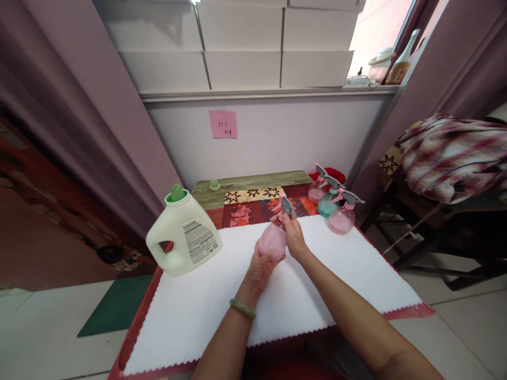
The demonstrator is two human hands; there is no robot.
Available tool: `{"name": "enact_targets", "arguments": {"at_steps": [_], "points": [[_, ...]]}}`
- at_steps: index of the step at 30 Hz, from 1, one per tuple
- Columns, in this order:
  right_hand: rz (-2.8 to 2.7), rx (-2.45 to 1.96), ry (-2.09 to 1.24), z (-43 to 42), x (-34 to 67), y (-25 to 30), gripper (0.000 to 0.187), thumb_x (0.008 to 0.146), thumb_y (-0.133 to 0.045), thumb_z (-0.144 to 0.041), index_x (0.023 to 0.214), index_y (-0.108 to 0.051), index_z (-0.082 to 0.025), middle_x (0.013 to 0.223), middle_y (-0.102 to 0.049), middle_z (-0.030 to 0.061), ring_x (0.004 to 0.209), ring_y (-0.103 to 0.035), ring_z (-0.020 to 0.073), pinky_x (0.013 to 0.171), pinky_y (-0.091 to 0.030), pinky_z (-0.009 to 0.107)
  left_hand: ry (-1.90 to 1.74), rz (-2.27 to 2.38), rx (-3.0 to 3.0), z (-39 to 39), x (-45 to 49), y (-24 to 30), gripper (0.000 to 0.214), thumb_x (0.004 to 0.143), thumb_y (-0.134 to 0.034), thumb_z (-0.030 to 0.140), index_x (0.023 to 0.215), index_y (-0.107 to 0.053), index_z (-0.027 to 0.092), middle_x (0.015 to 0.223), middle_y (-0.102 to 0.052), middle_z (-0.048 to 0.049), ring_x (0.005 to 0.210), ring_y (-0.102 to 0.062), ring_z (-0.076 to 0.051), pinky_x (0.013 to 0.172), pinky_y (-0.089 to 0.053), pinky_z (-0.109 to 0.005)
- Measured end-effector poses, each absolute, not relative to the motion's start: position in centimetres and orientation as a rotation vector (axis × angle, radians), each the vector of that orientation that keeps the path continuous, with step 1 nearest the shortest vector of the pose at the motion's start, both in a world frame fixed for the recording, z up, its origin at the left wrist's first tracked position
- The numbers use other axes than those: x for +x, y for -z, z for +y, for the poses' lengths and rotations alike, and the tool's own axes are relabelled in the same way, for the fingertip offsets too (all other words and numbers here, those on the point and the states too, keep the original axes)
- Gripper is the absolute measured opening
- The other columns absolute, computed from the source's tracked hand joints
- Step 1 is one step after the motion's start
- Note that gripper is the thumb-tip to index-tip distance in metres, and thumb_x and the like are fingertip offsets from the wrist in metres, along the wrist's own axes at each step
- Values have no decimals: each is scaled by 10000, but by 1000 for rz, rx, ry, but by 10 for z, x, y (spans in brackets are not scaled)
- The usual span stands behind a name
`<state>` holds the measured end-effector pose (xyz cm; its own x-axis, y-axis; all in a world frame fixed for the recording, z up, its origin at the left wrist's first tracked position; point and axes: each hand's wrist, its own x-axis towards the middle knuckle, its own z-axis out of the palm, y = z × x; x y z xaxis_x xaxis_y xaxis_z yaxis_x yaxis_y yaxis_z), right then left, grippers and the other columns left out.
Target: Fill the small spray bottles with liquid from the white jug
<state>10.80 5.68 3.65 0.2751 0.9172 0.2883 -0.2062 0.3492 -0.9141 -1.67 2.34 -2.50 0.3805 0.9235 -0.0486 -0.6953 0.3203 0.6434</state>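
left hand, right hand, probably gripping bottle

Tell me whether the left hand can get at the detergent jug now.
Probably yes: bare white cloth lies between left hand and jug, though that hand holds the pink spray bottle.

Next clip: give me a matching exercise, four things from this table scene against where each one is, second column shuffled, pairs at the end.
1 detergent jug
2 teal spray bottle
3 pink note
4 held pink bottle

A on the wall
B in the left hand and right hand
C between the far pink bottle and the near pink bottle
D at the left edge of the white mat

Pairs: 1-D, 2-C, 3-A, 4-B
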Motion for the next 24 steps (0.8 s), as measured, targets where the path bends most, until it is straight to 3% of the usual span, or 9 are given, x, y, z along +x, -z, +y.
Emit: {"name": "enact_targets", "arguments": {"at_steps": [4,10,15,19,24], "points": [[-1008,-793,-1019,52,105,-40,373,898,-579,-625,911,-618,-254,932,-734,54,968,-695,239,967,-507,413,-1018,439,510,25,-20,24,787,802,-586,778,1283,-643,158,1262,-677,-185,1046,-676,-293,822,-561,-397],[-1123,-777,-1222,53,118,-45,481,807,-728,-602,1128,-668,-248,958,-761,72,1018,-713,283,954,-511,464,-929,466,464,27,-26,29,740,844,-526,764,1245,-656,156,926,-733,-148,742,-678,-220,566,-502,-286],[-1166,-882,-1205,54,125,-54,410,795,-754,-578,938,-709,-196,933,-778,90,958,-710,271,915,-521,441,-792,492,464,26,-27,30,876,802,-438,854,1187,-681,106,765,-698,-172,494,-548,-166,385,-323,-242],[-1231,-866,-1239,50,122,-57,355,825,-731,-558,802,-713,-205,990,-780,87,982,-704,259,925,-504,428,-752,503,477,27,-28,31,814,810,-452,837,1155,-696,142,768,-691,-158,543,-572,-194,395,-336,-250],[-1217,-967,-1126,51,113,-60,382,832,-723,-533,642,-592,-228,812,-772,51,869,-691,240,821,-495,386,-826,499,494,27,-26,29,735,821,-511,789,1223,-667,194,905,-704,-148,685,-626,-230,467,-436,-283]]}}
